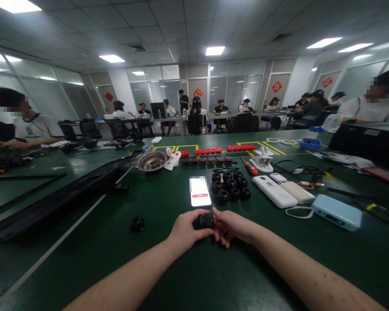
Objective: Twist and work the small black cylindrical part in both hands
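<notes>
Both of my hands meet over the green table near its front edge. My left hand [183, 231] and my right hand [231, 226] are closed on a small black round fitting [203, 222] held between them. One loose black round part [137, 223] lies on the table to the left of my left hand. A cluster of several similar black round parts [230, 187] sits just beyond my hands. A phone [199, 191] with a lit screen lies face up beside that cluster.
Two white power banks [283, 191] and a light blue box [337, 211] lie at right with cables. A metal bowl [151, 161], red part strips [208, 151], a red-handled screwdriver [249, 167] and a white holder [262, 162] stand farther back. Long black trays [61, 196] lie left. People sit around.
</notes>
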Demonstrator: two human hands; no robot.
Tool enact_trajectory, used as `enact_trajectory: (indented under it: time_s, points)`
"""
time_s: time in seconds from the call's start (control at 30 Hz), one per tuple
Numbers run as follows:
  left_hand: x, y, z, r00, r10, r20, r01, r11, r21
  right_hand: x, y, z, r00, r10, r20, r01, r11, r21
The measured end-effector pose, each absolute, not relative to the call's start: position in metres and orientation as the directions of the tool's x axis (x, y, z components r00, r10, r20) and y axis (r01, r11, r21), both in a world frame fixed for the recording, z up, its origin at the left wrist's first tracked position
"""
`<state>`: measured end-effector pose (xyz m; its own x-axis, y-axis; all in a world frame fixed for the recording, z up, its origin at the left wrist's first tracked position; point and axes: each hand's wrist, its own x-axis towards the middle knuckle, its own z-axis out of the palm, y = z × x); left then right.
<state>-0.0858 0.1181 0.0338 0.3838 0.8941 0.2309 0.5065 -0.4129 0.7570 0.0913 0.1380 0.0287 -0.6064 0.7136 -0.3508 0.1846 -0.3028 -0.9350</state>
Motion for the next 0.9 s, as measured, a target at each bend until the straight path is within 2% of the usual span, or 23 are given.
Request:
enact_trajectory:
  time_s: [0.13,0.33,0.67,0.83,0.9]
  points:
    - [-0.084,0.117,0.034,0.407,0.885,0.226,0.477,-0.417,0.774,0.090,0.138,0.026,-0.596,0.715,-0.366,0.209,-0.302,-0.930]
    - [-0.086,0.119,0.034,0.374,0.907,0.193,0.502,-0.373,0.780,0.092,0.138,0.026,-0.576,0.758,-0.305,0.176,-0.249,-0.952]
    - [-0.085,0.116,0.036,0.400,0.889,0.223,0.498,-0.415,0.762,0.093,0.138,0.028,-0.582,0.724,-0.371,0.281,-0.249,-0.927]
    - [-0.086,0.120,0.033,0.324,0.919,0.223,0.495,-0.366,0.788,0.098,0.140,0.038,-0.565,0.743,-0.358,0.324,-0.199,-0.925]
    - [-0.086,0.121,0.032,0.290,0.935,0.205,0.481,-0.327,0.813,0.097,0.137,0.049,-0.511,0.800,-0.316,0.326,-0.160,-0.932]
